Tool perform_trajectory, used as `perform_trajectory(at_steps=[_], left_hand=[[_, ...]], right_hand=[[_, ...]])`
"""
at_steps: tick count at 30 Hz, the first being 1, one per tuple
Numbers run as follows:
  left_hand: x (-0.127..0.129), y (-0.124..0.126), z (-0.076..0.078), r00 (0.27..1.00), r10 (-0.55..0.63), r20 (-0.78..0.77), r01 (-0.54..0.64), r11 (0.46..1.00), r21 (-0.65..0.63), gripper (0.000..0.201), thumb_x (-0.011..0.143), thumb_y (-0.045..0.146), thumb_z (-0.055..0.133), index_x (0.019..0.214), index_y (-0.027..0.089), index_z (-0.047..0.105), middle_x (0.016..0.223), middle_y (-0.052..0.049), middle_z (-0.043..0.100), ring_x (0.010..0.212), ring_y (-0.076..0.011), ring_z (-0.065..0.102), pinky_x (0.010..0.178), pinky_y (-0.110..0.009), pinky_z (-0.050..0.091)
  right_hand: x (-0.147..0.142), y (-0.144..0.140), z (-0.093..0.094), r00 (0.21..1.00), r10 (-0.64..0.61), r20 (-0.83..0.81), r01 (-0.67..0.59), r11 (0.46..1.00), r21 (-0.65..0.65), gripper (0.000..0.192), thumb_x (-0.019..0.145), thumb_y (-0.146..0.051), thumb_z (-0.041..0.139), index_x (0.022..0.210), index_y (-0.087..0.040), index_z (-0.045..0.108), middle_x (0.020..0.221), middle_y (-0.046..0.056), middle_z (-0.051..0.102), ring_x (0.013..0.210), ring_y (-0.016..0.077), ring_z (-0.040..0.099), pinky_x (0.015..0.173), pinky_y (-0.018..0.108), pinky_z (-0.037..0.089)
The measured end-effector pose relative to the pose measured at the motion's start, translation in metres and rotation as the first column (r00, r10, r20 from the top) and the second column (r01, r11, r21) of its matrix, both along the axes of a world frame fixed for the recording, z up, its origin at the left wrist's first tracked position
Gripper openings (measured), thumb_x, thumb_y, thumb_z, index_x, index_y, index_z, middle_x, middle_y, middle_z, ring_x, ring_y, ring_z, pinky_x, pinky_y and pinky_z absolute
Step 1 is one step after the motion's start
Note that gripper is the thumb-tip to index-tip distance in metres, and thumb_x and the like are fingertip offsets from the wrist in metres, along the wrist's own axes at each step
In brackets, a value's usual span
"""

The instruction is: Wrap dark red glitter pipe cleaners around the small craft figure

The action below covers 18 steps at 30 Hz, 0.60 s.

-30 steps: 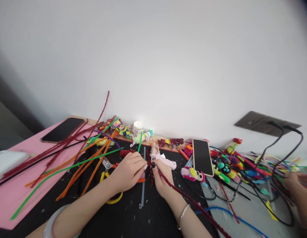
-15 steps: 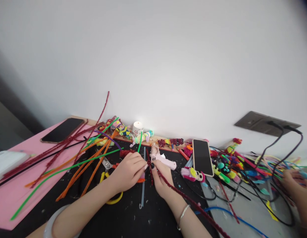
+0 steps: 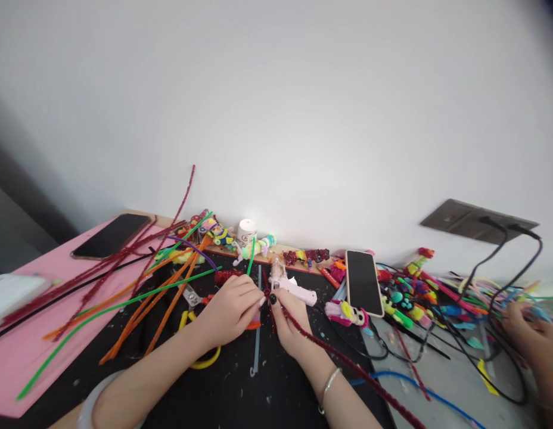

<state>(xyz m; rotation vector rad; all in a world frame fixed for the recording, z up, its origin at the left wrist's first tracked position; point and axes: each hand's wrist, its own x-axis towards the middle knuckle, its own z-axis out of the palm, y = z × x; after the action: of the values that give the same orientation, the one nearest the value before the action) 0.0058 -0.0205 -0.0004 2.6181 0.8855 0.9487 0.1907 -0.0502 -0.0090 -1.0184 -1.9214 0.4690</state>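
My left hand (image 3: 229,310) and my right hand (image 3: 291,325) meet at the middle of a black mat (image 3: 223,393), both pinching a dark red pipe cleaner (image 3: 348,363) near its twisted end. The long free part of the pipe cleaner trails over my right wrist toward the lower right. A pink glue gun (image 3: 294,289) lies just behind my right hand. Scissors (image 3: 192,295) and a yellow loop (image 3: 205,360) lie by my left hand. A thin grey stick (image 3: 257,339) runs between my hands.
Orange, green and red pipe cleaners (image 3: 137,298) fan out to the left over a pink sheet (image 3: 17,351). A phone (image 3: 111,235) lies far left, another phone (image 3: 363,283) right of centre. Colourful pieces (image 3: 415,298), cables (image 3: 495,345) and another person's hand (image 3: 533,342) are at right.
My hands stay together on the red pipe cleaner, barely shifting. The other person's hand at the right edge has moved slightly left and up among the coloured pieces.
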Motion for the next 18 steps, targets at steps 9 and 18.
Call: perform_trajectory(at_steps=[9,18], left_hand=[[-0.003,0.0,-0.003,1.0,0.008,0.023,-0.007,1.0,-0.023,0.027,0.1,0.015,0.043,0.085,0.015,0.065,0.08,-0.006,0.067,0.082,-0.0221,0.053,0.077,-0.036,0.042],[-0.005,0.006,-0.005,0.995,0.023,0.099,-0.014,0.995,-0.097,0.02,0.101,0.018,0.047,0.097,0.018,0.067,0.091,-0.006,0.072,0.087,-0.0218,0.058,0.087,-0.039,0.044]], right_hand=[[0.0,0.003,-0.002,0.999,-0.027,-0.044,0.025,0.999,-0.042,0.025,0.102,-0.023,0.04,0.082,-0.021,0.054,0.072,0.0,0.055,0.064,0.0168,0.052,0.061,0.028,0.041],[0.003,0.01,-0.007,0.954,-0.078,-0.289,0.017,0.978,-0.208,0.033,0.104,-0.04,0.04,0.079,-0.022,0.053,0.068,-0.001,0.048,0.059,0.0165,0.042,0.054,0.028,0.035]])
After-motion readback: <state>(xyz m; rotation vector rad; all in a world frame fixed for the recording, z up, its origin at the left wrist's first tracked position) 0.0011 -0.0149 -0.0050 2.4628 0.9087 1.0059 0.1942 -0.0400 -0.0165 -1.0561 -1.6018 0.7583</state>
